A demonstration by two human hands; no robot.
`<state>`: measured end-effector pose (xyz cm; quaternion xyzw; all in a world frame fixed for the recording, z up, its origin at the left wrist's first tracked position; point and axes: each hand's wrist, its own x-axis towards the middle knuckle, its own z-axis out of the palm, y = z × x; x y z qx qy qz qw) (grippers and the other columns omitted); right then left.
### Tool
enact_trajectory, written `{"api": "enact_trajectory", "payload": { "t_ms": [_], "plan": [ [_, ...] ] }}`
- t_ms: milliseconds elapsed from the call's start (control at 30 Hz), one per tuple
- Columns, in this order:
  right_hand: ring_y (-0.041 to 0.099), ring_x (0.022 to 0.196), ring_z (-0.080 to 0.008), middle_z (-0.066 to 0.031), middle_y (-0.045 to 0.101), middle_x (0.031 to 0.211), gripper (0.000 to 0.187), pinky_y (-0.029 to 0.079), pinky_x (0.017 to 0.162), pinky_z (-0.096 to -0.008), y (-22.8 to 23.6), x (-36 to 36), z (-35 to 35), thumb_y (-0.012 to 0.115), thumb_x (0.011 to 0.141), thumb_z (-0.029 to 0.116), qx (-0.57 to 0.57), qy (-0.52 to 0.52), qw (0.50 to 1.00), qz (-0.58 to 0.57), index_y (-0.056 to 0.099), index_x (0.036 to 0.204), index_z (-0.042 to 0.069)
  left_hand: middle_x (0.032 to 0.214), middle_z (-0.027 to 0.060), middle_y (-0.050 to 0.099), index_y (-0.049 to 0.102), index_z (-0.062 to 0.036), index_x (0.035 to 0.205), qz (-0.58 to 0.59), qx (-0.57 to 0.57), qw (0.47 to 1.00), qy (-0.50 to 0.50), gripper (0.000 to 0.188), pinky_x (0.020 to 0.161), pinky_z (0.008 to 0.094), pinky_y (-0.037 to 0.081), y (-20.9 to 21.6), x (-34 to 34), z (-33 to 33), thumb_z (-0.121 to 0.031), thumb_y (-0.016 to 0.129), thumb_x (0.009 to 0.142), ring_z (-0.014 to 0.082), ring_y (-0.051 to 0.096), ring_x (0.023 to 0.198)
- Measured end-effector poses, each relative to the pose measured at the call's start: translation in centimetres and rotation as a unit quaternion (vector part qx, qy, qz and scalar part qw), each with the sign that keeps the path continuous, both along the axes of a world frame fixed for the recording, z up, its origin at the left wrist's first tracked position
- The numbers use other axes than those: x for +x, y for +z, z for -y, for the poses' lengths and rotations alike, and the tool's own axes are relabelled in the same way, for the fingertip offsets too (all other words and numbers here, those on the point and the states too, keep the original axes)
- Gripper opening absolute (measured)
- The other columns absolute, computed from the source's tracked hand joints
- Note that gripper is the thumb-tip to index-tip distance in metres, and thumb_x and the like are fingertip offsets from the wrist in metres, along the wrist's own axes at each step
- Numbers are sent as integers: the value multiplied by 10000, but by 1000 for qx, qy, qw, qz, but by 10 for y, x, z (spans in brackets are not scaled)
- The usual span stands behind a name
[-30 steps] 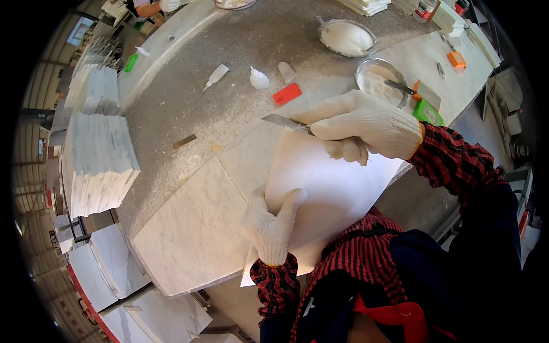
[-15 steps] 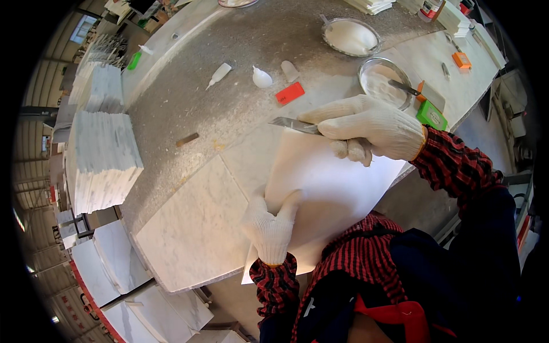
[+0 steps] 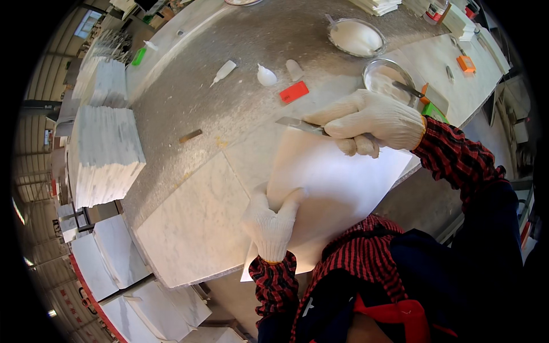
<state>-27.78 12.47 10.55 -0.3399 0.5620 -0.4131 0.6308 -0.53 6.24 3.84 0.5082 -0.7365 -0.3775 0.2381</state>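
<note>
A smooth white slab (image 3: 337, 177) lies at the near edge of the worktable, part of it jutting out toward my body. My left hand (image 3: 270, 227), in a knitted white glove, grips its left edge with the thumb on top; the fingers on the edge are partly hidden. At the slab's far edge, my gloved right hand (image 3: 380, 123) holds a flat metal scraper blade (image 3: 298, 123), its tip pointing left. The blade lies along that far edge; whether it touches cannot be made out. Its handle end is hidden in my palm.
Beyond my right hand are a bowl of pale paste (image 3: 382, 80) with a spatula, a bowl of white powder (image 3: 355, 38) and a green box (image 3: 434, 112). A red block (image 3: 294, 92) and white squeeze bottles (image 3: 266, 75) lie farther back. Stacked marble tiles (image 3: 108, 151) stand left.
My right hand and the blade have shifted slightly to the right along the far edge. The left hand keeps its grip on the slab. The whole view has moved a little.
</note>
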Motion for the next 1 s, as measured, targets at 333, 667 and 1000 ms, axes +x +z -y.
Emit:
{"api": "enact_trajectory", "payload": {
  "t_ms": [333,667,1000],
  "plan": [
    [470,487,-52,-29,614,731,418,385,445,-217,-15,-3,-9,563,1028,187,-33,-36,997,57,606,1384,-27,857,174,748,723,12,1049,21,25,999,0,504,708,370,568,-2,2,2,-354,886,743,258,730,771],
    [453,572,-57,24,573,761,380,360,499,-243,7,-31,97,568,988,261,-131,258,940,-179,718,1244,25,929,124,737,652,72,1146,-3,54,999,-5,530,726,300,557,1,0,2,-222,872,764,157,684,801],
    [584,709,-126,-106,714,1080,285,424,555,-258,12,-5,182,628,926,136,-175,601,752,-206,694,1141,-38,871,107,762,701,25,1140,35,54,998,-9,508,701,300,571,10,3,5,-269,876,764,145,714,764]
  ]
}}
